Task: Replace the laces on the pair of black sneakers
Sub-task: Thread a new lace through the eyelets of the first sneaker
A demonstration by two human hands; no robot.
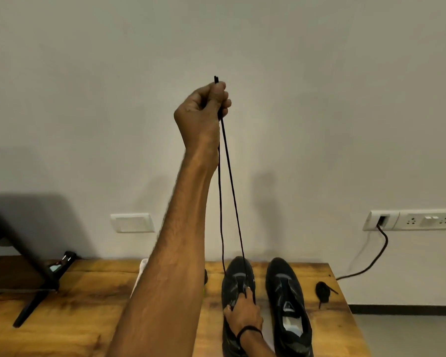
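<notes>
The lace [231, 191] is drawn up high over the table [88, 305], and it is pulled tight. Both of its ends are clamped in the left hand [204, 106], which is raised in front of the wall with the fingers curled into a fist round them. The two tips can be seen poking out just above the knuckles. From that fist two black strands are run down, spreading slightly apart, into the front of the nearer sneaker [236, 276].

That sneaker is pinned on the table by the right hand [243, 311]. The thumb is spread to one side and one finger is stretched forward along the tongue between the strands. Whether the other fingers are wrapped round the shoe cannot be told from here. A dark band [250, 330] is worn on that wrist.

The second sneaker [286, 292] is set just beside the first, toes towards the wall. No lace can be made out in it and its opening is turned up. Further right, near the table edge, a bundled black lace [323, 292] is laid apart from both shoes.

A socket panel [422, 220] is fixed on the wall at the right, with a black cable [379, 253] plugged in. A blank switch plate [132, 222] is seen behind the raised arm, and a dark stand leg [34, 300] is planted on the left of the table.
</notes>
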